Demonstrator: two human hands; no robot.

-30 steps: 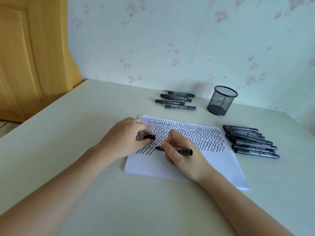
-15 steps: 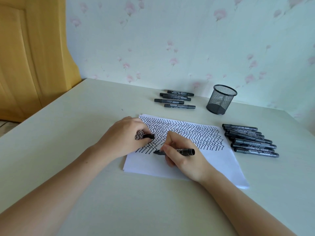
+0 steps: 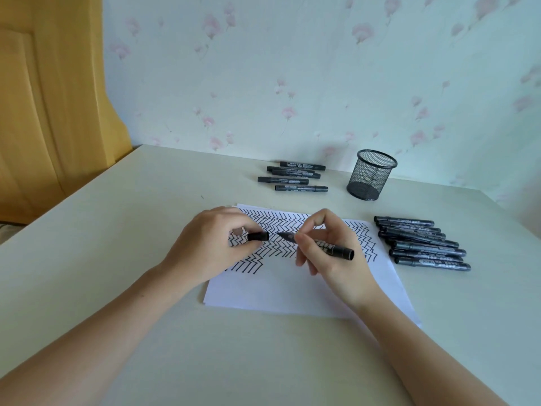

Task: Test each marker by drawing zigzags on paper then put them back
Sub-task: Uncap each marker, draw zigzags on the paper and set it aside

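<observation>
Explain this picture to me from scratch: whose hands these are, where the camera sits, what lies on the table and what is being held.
There is no machine here. A camera worn on a person's head looks down at their two bare hands. The right hand holds an uncapped black marker; the left hand pinches its cap just in front of the tip. Beneath lies white paper covered with black zigzags. On the table are five markers at the back, a bigger pile at the right, and an empty mesh pen cup.
</observation>
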